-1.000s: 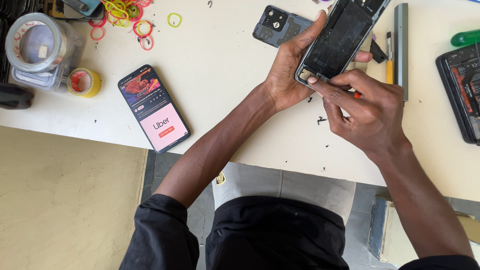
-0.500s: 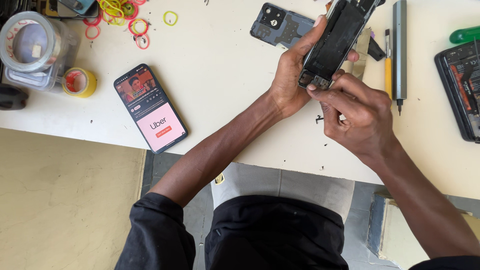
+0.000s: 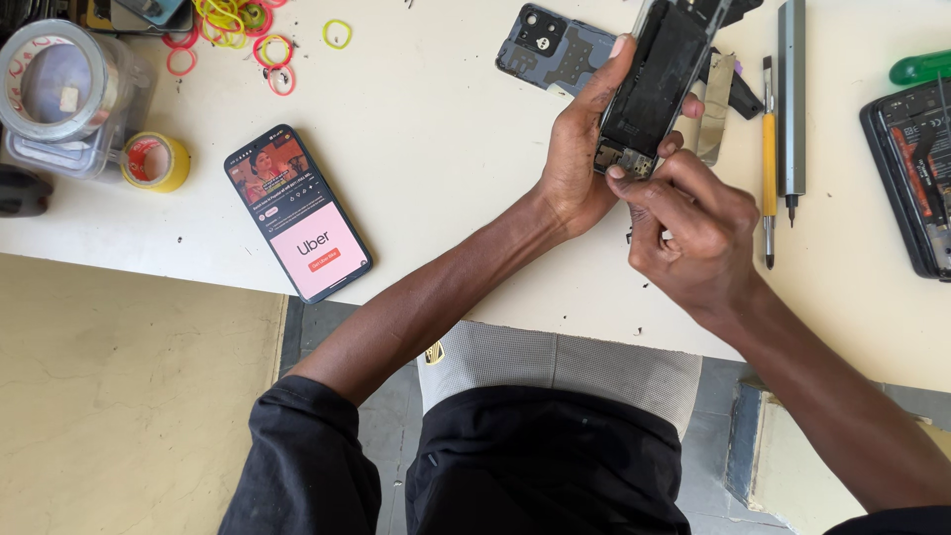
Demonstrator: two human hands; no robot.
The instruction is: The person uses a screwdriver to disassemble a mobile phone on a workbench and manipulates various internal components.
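I see one clear plastic tub (image 3: 69,149) with a grey tape roll (image 3: 54,79) on top. My left hand (image 3: 575,163) grips the opened phone (image 3: 659,79) above the table (image 3: 446,149); my right hand (image 3: 693,233) pinches its lower edge. One lit phone (image 3: 297,213) lies alone.

The opened phone (image 3: 662,79) shows a glossy black battery face framed in clear plastic, with small bare metal parts at its lower end, and the detached back cover (image 3: 551,48) beside it is matt grey-blue plastic. The tabletop (image 3: 436,149) is smooth, matt cream laminate, speckled with dark crumbs. The lit phone (image 3: 297,213) has glossy glass, the screwdriver (image 3: 791,99) is brushed grey metal, and the rubber bands (image 3: 248,30) look soft and dull.
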